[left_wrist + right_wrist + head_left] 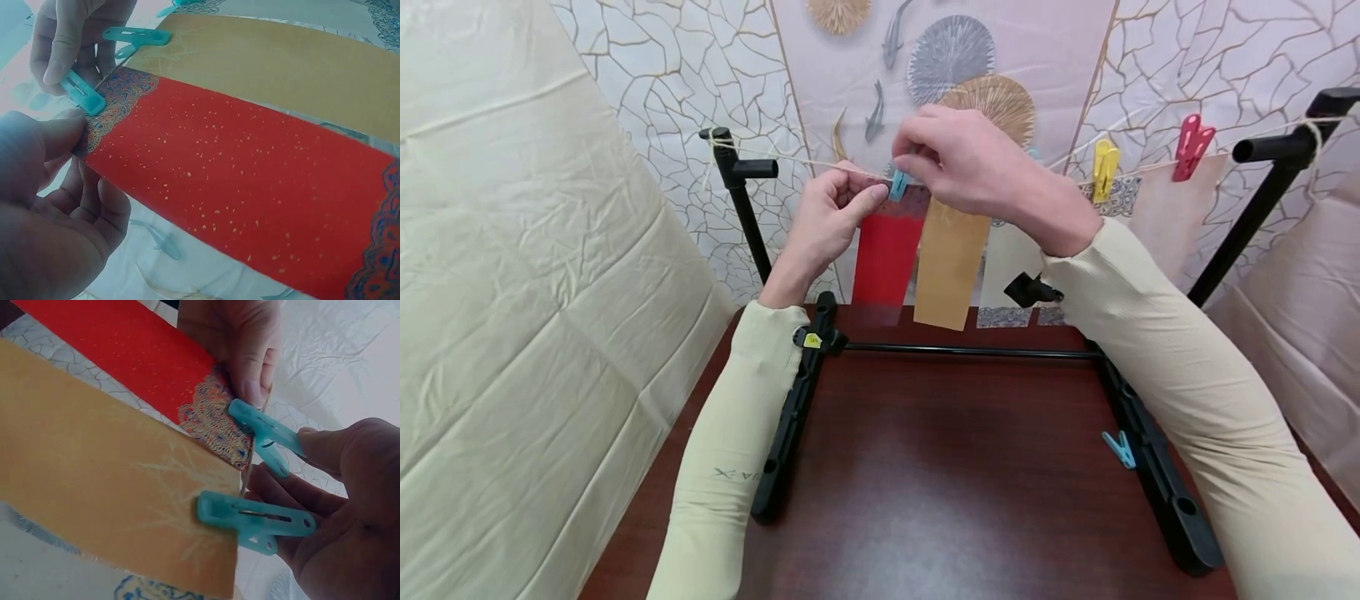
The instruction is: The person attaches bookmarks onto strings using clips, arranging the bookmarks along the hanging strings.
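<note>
A red paper strip (889,260) with a patterned band at its top hangs from a string (790,157). My left hand (826,218) pinches its upper left corner between thumb and fingers. With thumb and fingers my right hand (973,167) holds the handle end of a blue clothespin (265,428), whose tip lies over the red strip's patterned top edge. Just beside it hangs a tan paper strip (952,262) with a pale bamboo-like print. Another blue clothespin (250,515) clips that strip, close to my right fingers.
Farther right on the string are a yellow clothespin (1105,171) and a red clothespin (1192,148), with more pale strips. Black posts (747,217) carry the string at both sides. A loose blue clothespin (1120,450) lies by the right black base bar (1172,500) on the dark table (955,467).
</note>
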`<state>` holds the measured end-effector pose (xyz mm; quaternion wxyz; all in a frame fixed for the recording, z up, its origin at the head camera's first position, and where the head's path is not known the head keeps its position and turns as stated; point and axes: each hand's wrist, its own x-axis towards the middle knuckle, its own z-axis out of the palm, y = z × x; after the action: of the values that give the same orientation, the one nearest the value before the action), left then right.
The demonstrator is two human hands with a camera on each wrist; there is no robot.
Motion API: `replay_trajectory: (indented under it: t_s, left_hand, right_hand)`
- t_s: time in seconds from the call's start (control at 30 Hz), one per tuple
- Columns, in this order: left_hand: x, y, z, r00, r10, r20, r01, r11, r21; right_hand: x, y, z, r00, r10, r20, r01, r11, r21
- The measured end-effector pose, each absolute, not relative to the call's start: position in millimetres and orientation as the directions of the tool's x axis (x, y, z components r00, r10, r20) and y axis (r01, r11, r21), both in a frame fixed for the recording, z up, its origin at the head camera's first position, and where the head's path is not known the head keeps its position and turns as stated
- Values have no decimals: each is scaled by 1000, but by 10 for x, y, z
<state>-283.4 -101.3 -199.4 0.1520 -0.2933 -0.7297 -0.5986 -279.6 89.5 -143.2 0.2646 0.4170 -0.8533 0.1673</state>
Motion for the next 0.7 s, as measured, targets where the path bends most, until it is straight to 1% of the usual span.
replay_trajectory:
  t_s: [0.27, 0.53, 0.7]
  left_hand:
    - [-2824, -1006, -2001, -781, 235, 578, 613, 118, 781]
    - [-2811, -985, -2034, -760, 230, 608, 642, 121, 757]
    - [-2802, -981, -2070, -786, 226, 575, 606, 103, 789]
  right_hand:
    - [-2808, 886, -1435, -480, -630, 610, -817, 575, -49]
    - [-2745, 848, -1383, -513, -647, 565, -797, 603, -34]
    - [-2756, 860, -1411, -513, -649, 562, -800, 598, -40]
